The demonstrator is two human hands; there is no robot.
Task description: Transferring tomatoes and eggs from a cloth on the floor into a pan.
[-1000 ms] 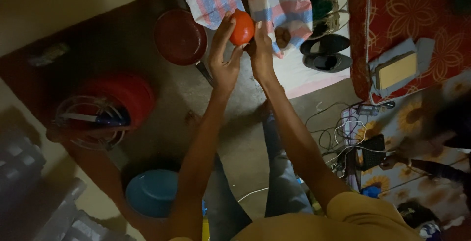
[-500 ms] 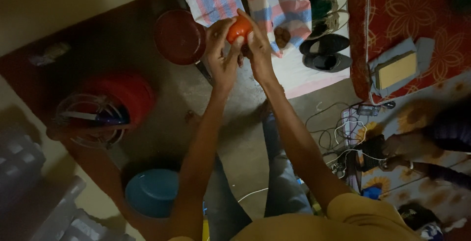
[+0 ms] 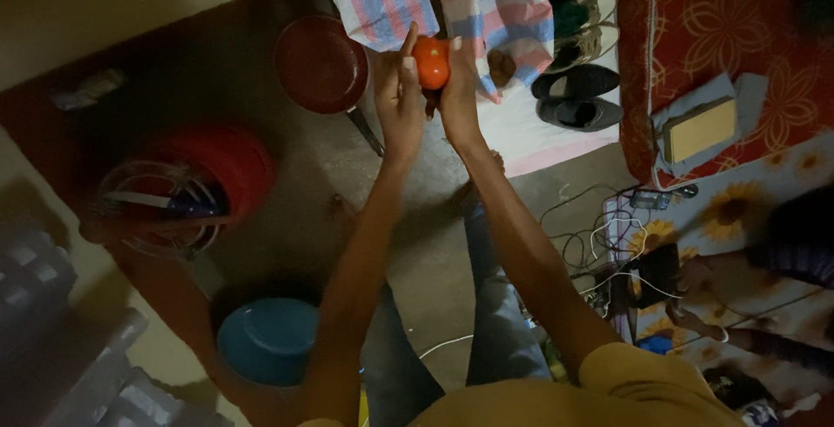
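Here, both arms stretch forward and the two hands meet around a small round orange-red tomato (image 3: pixel 431 61), held up above the grey concrete floor (image 3: pixel 417 244). The left hand (image 3: pixel 398 101) presses against the tomato's left side, its fingers (image 3: pixel 408 53) extended upward and close together along the fruit. The right hand (image 3: pixel 460 88) clasps the tomato from the other side, its fingers curled over the top and right of it. So the tomato sits pinched between both hands, near the fingertips rather than deep in either palm, and only its upper front face shows between them.

Just to the left of the left hand lies a round dark red pan (image 3: pixel 321 64) with a thin dark handle that runs toward the wrist. Behind the hands, a pink, blue and white checked cloth (image 3: pixel 491 1) is spread out, and the tomato appears in front of its lower edge. To the right of the right hand, a pair of dark shoes (image 3: pixel 578 97) rests on a pale mat. Farther left, well apart from the hands, stands a red plastic bucket (image 3: pixel 221 162) with a clear glass bowl (image 3: pixel 156 210) beside it, and nearer the person's body a round blue bowl (image 3: pixel 265 340) sits on the floor.
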